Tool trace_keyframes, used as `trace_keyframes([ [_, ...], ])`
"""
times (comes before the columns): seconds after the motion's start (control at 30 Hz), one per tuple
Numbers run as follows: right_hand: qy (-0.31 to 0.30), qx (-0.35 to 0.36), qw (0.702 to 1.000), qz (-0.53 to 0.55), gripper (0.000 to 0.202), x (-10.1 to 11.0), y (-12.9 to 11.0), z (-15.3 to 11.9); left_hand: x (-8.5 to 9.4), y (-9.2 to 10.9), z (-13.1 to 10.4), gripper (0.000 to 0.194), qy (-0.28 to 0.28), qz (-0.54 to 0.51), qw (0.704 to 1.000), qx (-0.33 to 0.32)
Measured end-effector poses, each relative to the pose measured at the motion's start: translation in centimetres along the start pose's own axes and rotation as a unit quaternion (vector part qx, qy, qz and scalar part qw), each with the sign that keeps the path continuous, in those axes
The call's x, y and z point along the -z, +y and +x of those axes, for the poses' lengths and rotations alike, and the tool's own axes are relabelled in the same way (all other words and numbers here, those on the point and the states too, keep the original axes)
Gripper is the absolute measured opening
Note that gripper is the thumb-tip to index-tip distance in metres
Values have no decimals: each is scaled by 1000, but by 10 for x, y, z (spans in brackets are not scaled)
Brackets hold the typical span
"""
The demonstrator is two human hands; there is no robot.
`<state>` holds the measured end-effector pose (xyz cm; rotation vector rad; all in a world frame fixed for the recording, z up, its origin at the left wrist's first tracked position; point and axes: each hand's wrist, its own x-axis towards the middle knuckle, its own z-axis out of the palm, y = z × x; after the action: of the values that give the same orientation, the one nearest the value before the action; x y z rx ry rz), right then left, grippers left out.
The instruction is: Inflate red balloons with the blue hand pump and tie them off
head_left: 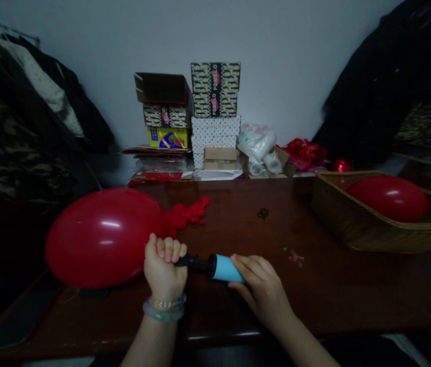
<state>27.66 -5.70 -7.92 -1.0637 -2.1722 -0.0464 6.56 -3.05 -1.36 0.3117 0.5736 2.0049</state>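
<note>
A large inflated red balloon (100,234) lies at the left, its right side close behind my left hand (166,270). That hand is closed in a fist around the black narrow end of a light-blue balloon pump (226,268); whether the balloon's neck is inside the fist is hidden. My right hand (264,288) wraps round the other end of the blue barrel, its fingers lying along the top and the thumb below. The pump lies roughly level between both hands, above the table. Just beyond the fist are limp, uninflated red balloons (190,213).
On the brown table (234,214), a black coiled band (262,213) and small coloured bands (296,258) lie to the right. A wicker basket (333,219) holds another inflated red balloon (389,199). Stacked boxes (215,127) and plastic bags (257,140) line the wall.
</note>
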Motion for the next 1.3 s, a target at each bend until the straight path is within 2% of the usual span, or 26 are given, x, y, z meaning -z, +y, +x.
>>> trace_keyframes([
  [0.3, -15, -19, 999, 29, 47, -5, -10, -2, -1, -16, -6, 47, -4, 3, 1000, 28],
  [0.63, -6, -20, 999, 37, 47, -8, -11, -4, -3, -18, -10, 49, -5, 9, 1000, 27],
  [0.87, -25, -22, 999, 35, 48, -9, -7, -4, 1, -19, -6, 48, -8, 31, 999, 23],
  [1.0, -26, -21, 999, 36, 48, -9, -5, -4, 4, -20, -2, 46, -10, 93, 996, -4],
  [1.13, -21, -23, 999, 25, 47, -5, -2, -2, 10, -17, 7, 43, 6, 201, 978, -50],
  [1.23, -13, -20, 1000, 6, 47, 2, 8, -2, 17, -5, 18, 44, 46, 251, 962, -99],
  [1.3, 0, -22, 1000, -8, 46, 9, 20, -3, 20, 8, 26, 47, 52, 259, 955, -136],
])
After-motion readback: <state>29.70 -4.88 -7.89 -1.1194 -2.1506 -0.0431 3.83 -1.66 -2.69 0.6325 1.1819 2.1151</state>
